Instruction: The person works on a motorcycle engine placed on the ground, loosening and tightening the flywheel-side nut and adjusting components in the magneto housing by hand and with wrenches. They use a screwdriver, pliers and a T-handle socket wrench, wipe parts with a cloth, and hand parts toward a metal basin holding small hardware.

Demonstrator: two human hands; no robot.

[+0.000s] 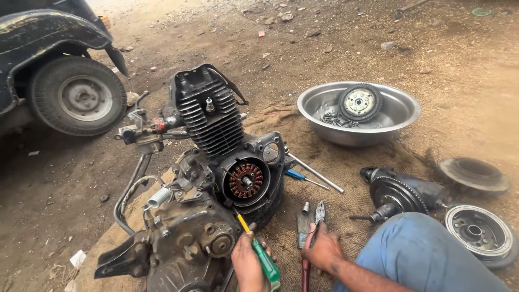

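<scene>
Centrally, a grimy black motorcycle engine with a finned cylinder (208,116) lies on a sheet of brown burlap sacking (335,167) spread over dirt ground; its side cover is off, exposing a round copper-wound stator (246,180). The left hand (250,262) sits at the lower edge of the engine with fingers curled tightly around a screwdriver with a green and yellow handle (259,250), the shaft angled up toward the crankcase just below the stator. The right hand (323,250) rests on the sacking just beside it, fingers pressed down over a pair of red-handled pliers (312,238) whose jaws point away from the person. A small metal socket (305,208) lies near the plier tips. A blue-handled screwdriver (303,177) and a long steel rod (315,173) lie just right of the stator. A round steel basin (400,111) farther back holds a toothed gear wheel (359,103) and loose bolts. A blue-trousered knee (421,249) occupies the lower right, near a dark starter motor assembly (400,189) and two round metal rotors (478,232). A vehicle wheel (78,97) stands upper left.
</scene>
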